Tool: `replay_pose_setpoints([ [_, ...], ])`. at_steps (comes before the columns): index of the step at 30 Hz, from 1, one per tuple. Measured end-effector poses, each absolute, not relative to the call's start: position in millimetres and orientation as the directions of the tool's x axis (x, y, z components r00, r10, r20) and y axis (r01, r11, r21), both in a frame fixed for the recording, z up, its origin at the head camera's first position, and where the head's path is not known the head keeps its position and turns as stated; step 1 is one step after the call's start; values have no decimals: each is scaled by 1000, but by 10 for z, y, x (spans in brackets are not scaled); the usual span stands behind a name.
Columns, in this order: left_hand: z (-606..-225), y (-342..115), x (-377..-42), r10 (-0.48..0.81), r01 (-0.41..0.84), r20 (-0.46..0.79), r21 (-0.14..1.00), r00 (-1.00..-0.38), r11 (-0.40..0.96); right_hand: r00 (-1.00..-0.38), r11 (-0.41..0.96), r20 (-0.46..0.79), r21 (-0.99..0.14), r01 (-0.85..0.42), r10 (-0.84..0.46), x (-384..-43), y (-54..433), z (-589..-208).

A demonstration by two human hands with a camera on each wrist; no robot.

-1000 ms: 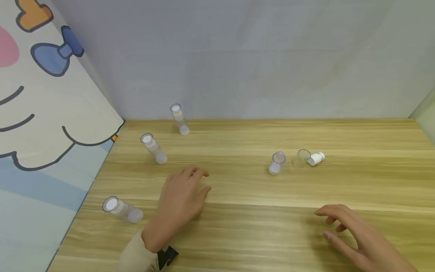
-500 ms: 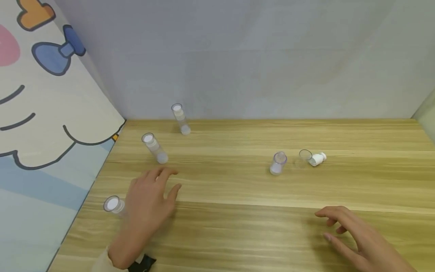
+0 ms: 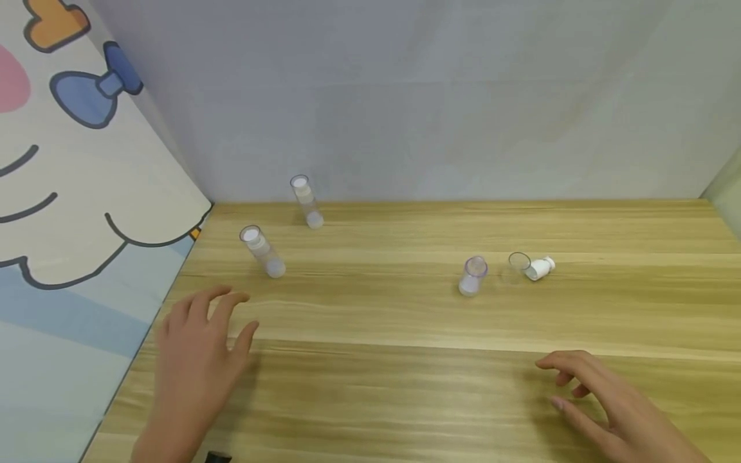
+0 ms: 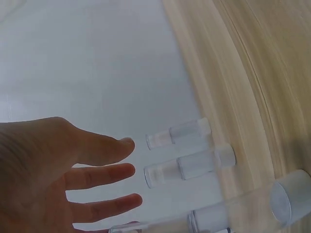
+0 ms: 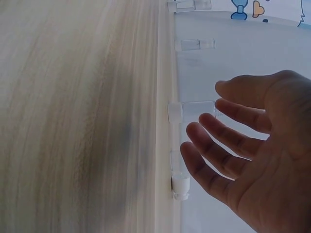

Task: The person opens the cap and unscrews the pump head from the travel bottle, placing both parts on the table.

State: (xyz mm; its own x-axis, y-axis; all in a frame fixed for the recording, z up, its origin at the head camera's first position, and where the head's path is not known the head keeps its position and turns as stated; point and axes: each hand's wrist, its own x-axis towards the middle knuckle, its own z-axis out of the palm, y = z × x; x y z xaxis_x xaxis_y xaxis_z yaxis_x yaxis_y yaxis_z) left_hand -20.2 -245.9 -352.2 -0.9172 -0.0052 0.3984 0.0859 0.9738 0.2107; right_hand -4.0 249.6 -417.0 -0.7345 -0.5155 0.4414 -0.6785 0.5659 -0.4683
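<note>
My left hand (image 3: 197, 354) is over the table's left side, fingers loosely bent and holding nothing. In the head view it covers a tall clear cylinder with a white bottom. The left wrist view shows this cylinder (image 4: 252, 208) beside the lower fingers. Two similar cylinders with white pieces in their upper parts, a nearer one (image 3: 263, 253) and a farther one (image 3: 307, 202), stand upright beyond that hand. My right hand (image 3: 613, 405) stays at the front right with relaxed fingers and nothing in its grasp.
Toward the back right stand a short clear cylinder (image 3: 471, 283) with a white bottom and a clear cup (image 3: 512, 273). Right by the cup, a small white bottle (image 3: 539, 269) lies on its side. A pale wall (image 3: 434, 116) closes the table's back; a cartoon-printed panel (image 3: 116, 180) borders its left.
My left hand has moved left across the table, from right of the front-left cylinder to in front of it, hiding it. The right hand and the other objects have stayed put.
</note>
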Motion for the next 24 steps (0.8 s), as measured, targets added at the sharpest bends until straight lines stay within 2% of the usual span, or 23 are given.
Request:
replay_pose_setpoints([
  [13, -3563, -2660, -74, -123, -46, 340, 225, -932, 973, -737, 572, 424, -465, -675, -526, -36, 2471, -4147],
  [18, -3588, -2689, -52, -129, -42, 340, 252, -932, 967, -727, 561, 437, -462, -687, -530, -44, 2467, -4162],
  [24, -3597, -2713, -34, -108, -16, 335, 266, -936, 964, -750, 593, 407, -459, -662, -522, -25, 2459, -4149],
])
